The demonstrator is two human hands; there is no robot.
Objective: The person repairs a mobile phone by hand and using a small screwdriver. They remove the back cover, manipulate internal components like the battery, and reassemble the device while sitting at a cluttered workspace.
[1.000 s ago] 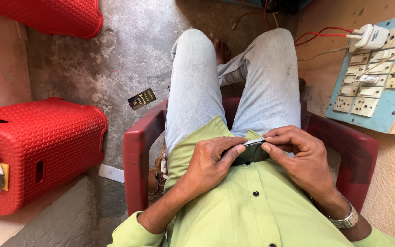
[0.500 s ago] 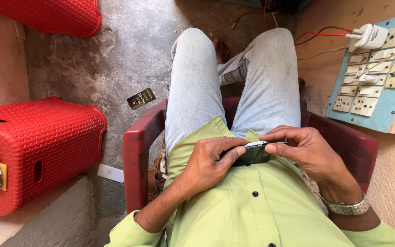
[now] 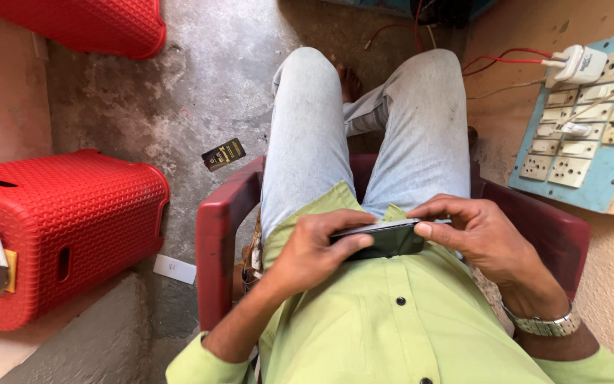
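Note:
I sit in a dark red plastic chair (image 3: 216,242), in a light green shirt and pale jeans. Both hands hold a dark smartphone (image 3: 385,240) flat over my lap, edge-on to the camera. My left hand (image 3: 314,249) grips its left end, thumb along the near edge. My right hand (image 3: 474,235) holds the right end with fingertips on the top edge and thumb pressed at the side. A metal watch (image 3: 545,325) is on my right wrist.
A red plastic stool (image 3: 72,227) stands at the left, another red stool (image 3: 101,25) at the top left. A small dark packet (image 3: 223,153) lies on the concrete floor. A blue switchboard (image 3: 580,135) with a white plug and red wires hangs on the right wall.
My hands have shifted slightly on the phone; the left hand now clasps its left end more fully and the phone lies flatter. The view has moved a little closer.

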